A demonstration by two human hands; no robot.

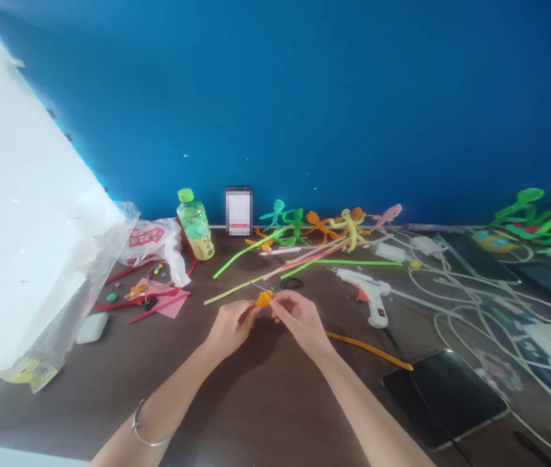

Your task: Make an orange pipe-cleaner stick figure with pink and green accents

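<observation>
Between my two hands is a small bundle of orange pipe cleaner (pixel 264 299), held just above the dark table. My left hand (pixel 234 324) pinches it from the left side. From the right, the fingers of my right hand (pixel 299 318) are closed at its edge, and their tips partly hide it. A loose orange pipe cleaner (pixel 370 348) lies on the table to the right of my right wrist. Just beyond my hands are a pale green pipe cleaner (pixel 231 292) and a black ring-like band (pixel 292 283).
A white glue gun (pixel 367 292) lies to the right, near a black tablet (pixel 445 397) and tangled white cables (pixel 441 324). Pipe-cleaner figures (pixel 351 227) line the blue wall. A drink bottle (pixel 196 227), a phone (pixel 239 211) and a plastic bag (pixel 156 243) stand toward the back left.
</observation>
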